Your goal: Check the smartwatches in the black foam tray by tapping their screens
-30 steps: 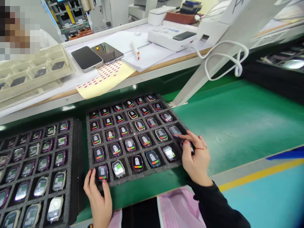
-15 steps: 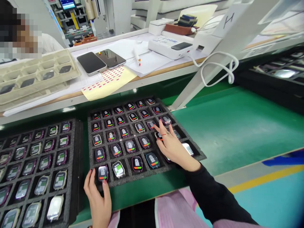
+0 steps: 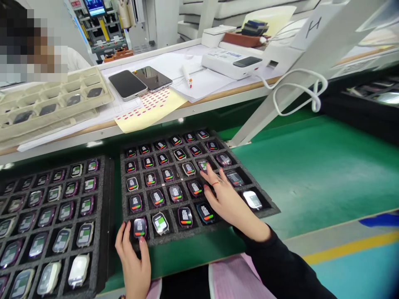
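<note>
Right hand (image 3: 229, 201): fingers (image 3: 208, 176) spread and laid flat, gripping nothing. The fingertips rest on a purple-cased watch (image 3: 203, 164) in the right half of the foam tray (image 3: 174, 235), and the palm covers the cells nearer the body. A black sleeve runs back from the wrist.

Left hand (image 3: 134, 259): fingers apart at the tray's near-left corner, thumb tip on the corner watch (image 3: 140, 227), nothing clasped.

The tray lies on the green belt (image 3: 311, 174) and is gridded, one watch per cell, most with lit screens. A white-faced watch (image 3: 252, 200) sits in the near-right corner cell, just beside the right hand.

A second tray (image 3: 104, 199) of watches lies just to the left, with a narrow gap between the two.

A slanted white post (image 3: 274, 95) meets the belt near the tray's far-right corner, with a white cable (image 3: 299, 89) looped on it.

The shelf beyond holds a yellow sticker sheet (image 3: 149, 110), two phones (image 3: 127, 84), a pen (image 3: 187, 75), a white device (image 3: 232, 63) and a beige tray (image 3: 102, 89). Another person sits behind, at far left.
</note>
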